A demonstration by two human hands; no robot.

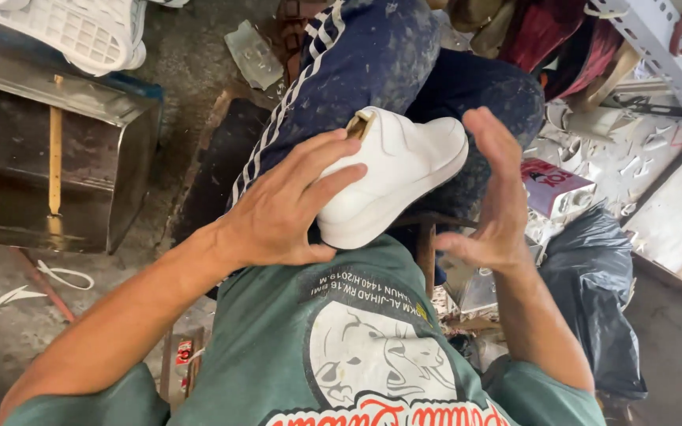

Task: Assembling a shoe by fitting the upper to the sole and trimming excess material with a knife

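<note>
Steadying a white shoe (392, 170) on the lap, against the blue trouser leg (357, 71), toe pointing away to the right, a tan last showing at the ankle opening. Left hand (282, 209) lying over the heel and collar, fingers spread and curled loosely around the back: a half-closed grip, pressing rather than clamping. Right hand (495, 193) hovering flat and open just beside the toe, palm turned toward the shoe, holding nothing and seemingly not touching it. Judging by this, smoothing or checking the upper on the last, with the shoe braced on the thigh. Probably calling next for bringing the open palm onto the toe while keeping the heel pinned, so the shoe stays put on the knee. Resting nearby: a black bag (593, 284) at the right, a metal box (57, 150) at the left, white scraps (633, 158) littering the floor.
</note>
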